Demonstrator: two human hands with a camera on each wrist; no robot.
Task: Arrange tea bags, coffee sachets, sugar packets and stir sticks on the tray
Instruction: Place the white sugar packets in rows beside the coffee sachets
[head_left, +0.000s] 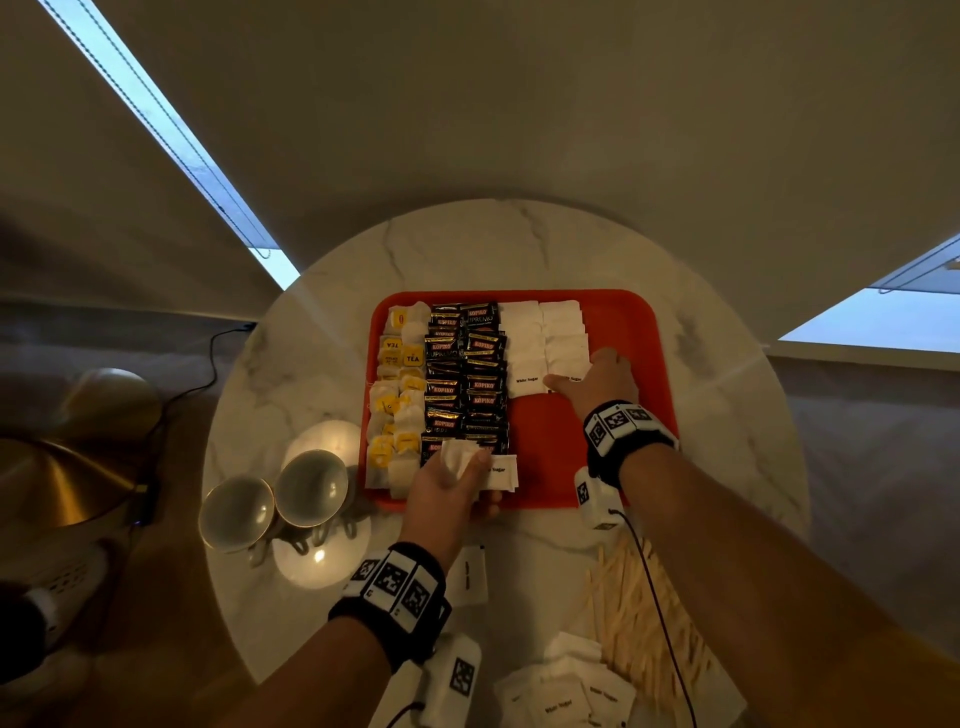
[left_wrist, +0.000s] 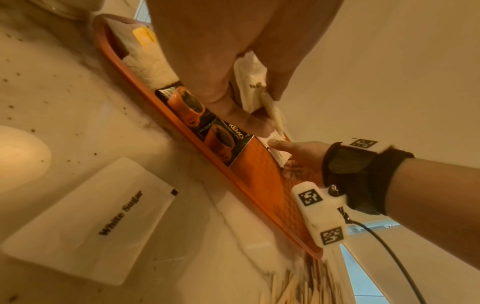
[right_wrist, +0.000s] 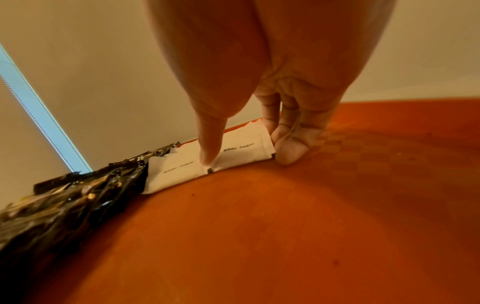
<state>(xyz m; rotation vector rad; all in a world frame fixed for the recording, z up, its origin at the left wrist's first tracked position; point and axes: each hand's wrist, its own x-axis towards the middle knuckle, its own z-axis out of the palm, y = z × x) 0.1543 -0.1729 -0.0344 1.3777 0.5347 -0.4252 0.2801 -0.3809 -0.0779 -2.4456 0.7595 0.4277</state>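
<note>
A red tray (head_left: 623, 322) holds tea bags (head_left: 397, 395) in its left columns and black coffee sachets (head_left: 465, 374) in the middle. Two columns of white sugar packets (head_left: 524, 338) lie to their right. My right hand (head_left: 597, 374) is at the near end of the second sugar column. Its thumb lies on one packet (right_wrist: 246, 144) and its curled fingers (right_wrist: 288, 150) touch that packet's right edge. My left hand (head_left: 447, 483) grips a small bunch of sugar packets (head_left: 501, 470) over the tray's near edge. Wooden stir sticks (head_left: 639, 623) lie on the table at the near right.
Loose sugar packets (head_left: 566, 691) lie near the table's front edge, and one more (head_left: 470, 574) sits by my left wrist. Two cups (head_left: 236, 512) lie on their sides left of the tray. The tray's right part (right_wrist: 285, 226) is bare. The round marble table (head_left: 727, 415) ends close by.
</note>
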